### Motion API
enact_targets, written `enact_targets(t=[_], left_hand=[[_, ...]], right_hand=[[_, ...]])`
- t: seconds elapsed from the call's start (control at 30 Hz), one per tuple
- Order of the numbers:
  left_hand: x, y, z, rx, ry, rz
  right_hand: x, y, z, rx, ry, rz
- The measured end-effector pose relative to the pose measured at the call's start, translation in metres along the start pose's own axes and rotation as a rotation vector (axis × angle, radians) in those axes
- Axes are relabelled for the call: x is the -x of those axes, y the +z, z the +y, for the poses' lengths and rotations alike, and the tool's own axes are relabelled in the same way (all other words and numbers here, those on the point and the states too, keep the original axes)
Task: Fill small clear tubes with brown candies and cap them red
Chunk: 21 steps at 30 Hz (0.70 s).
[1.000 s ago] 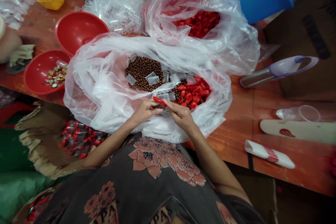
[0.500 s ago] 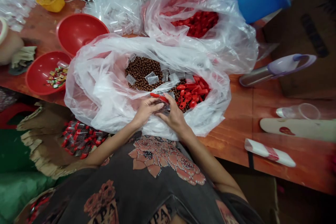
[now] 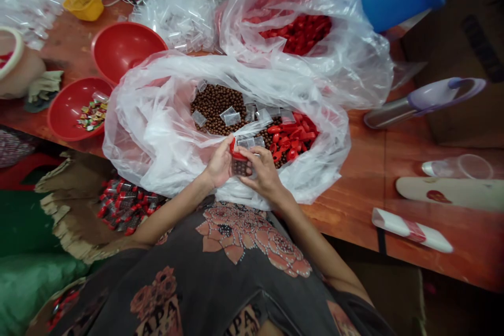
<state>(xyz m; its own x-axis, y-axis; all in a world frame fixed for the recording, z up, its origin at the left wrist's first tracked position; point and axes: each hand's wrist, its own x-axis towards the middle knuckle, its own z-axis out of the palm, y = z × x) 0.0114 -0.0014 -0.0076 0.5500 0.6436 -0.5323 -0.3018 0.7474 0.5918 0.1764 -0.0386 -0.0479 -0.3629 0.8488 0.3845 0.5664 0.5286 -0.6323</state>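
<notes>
Two hands (image 3: 220, 165) (image 3: 264, 174), one filled box (image 3: 239, 167), two red bowls (image 3: 122, 50) (image 3: 65, 113), one yellow tub (image 3: 87, 12), one blue bin (image 3: 394, 0) (brown balls (image 3: 218, 102): uncountable).

Surface (image 3: 356, 168), red-orange, slightly glossy, thin dark seam at right. Directly upon it:
- Large plastic bag (image 3: 165, 163), open, mid-surface, at near edge.
- Second plastic bag (image 3: 366, 71), open, behind the first.
- Heap of clear plastic pieces (image 3: 179, 21), rear.
- Rear red bowl (image 3: 126, 44); front red bowl (image 3: 63, 115), just beside it.
- Yellow tub (image 3: 88, 11), rear left.
- Pale pot (image 3: 29, 76), left; crumpled cloth (image 3: 45, 84) beside it.
- Right: lilac-topped metal flask (image 3: 394, 110), clear cup (image 3: 472, 167), long cream object (image 3: 464, 191), white red-banded object (image 3: 431, 236).
</notes>
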Motion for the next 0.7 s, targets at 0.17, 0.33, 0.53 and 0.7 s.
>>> enact_targets(t=[0.17, 0.33, 0.53, 0.7], left_hand=[[0.001, 0.002, -0.005, 0.037, 0.036, 0.057], [-0.003, 0.010, -0.020, -0.020, 0.112, 0.173], [-0.003, 0.010, -0.033, -0.110, 0.257, 0.263], [0.003, 0.009, -0.039, -0.114, 0.307, 0.267]], right_hand=[[-0.002, -0.002, -0.002, 0.005, -0.016, 0.029], [-0.009, -0.003, -0.010, 0.024, -0.022, -0.050], [-0.011, -0.001, -0.014, 0.025, -0.069, -0.046], [-0.006, 0.002, -0.012, 0.102, -0.128, -0.057]])
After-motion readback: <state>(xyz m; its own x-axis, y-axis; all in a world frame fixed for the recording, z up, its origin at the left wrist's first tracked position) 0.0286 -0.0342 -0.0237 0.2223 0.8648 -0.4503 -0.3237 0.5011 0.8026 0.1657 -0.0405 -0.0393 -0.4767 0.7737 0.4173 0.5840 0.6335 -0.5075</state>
